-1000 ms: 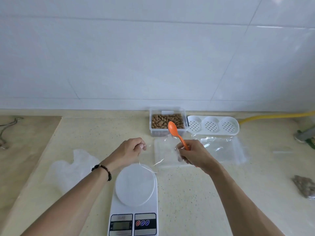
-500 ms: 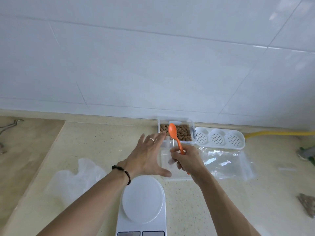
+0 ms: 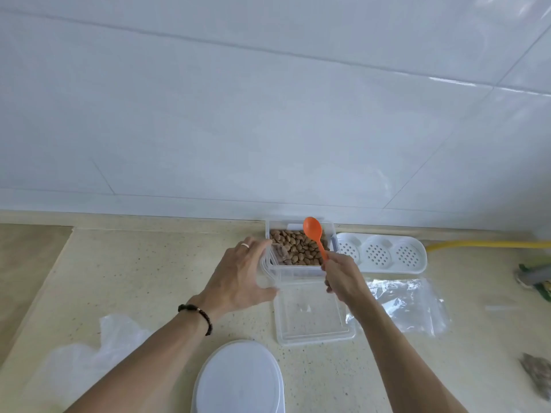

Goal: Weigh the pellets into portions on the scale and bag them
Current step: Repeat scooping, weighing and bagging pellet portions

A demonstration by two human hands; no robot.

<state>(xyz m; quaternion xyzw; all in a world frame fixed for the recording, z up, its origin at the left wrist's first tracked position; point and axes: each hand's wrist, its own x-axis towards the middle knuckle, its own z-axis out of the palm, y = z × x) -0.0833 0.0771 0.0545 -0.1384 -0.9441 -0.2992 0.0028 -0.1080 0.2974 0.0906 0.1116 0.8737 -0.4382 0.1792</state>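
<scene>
A clear box of brown pellets [image 3: 298, 251] stands against the wall. My left hand [image 3: 238, 278] spans its left end, fingers on the far corner and thumb at the near corner, gripping it. My right hand [image 3: 343, 278] pinches the handle of an orange spoon [image 3: 313, 231], whose empty bowl points up over the pellets. The white scale plate [image 3: 238, 380] shows at the bottom edge with nothing on it; the display is out of view. Clear empty bags [image 3: 411, 305] lie right of my right arm.
A clear lid [image 3: 313, 320] lies in front of the box. A white tray with three perforated wells [image 3: 381, 253] sits to the right, a yellow hose [image 3: 489, 244] behind it. A crumpled white bag [image 3: 89, 353] lies left, a filled pellet bag [image 3: 539, 377] far right.
My left hand let go of the clear bag, opened, reached forward and now grips the pellet box's left end. My right hand carried the spoon to the box. The view tilted up.
</scene>
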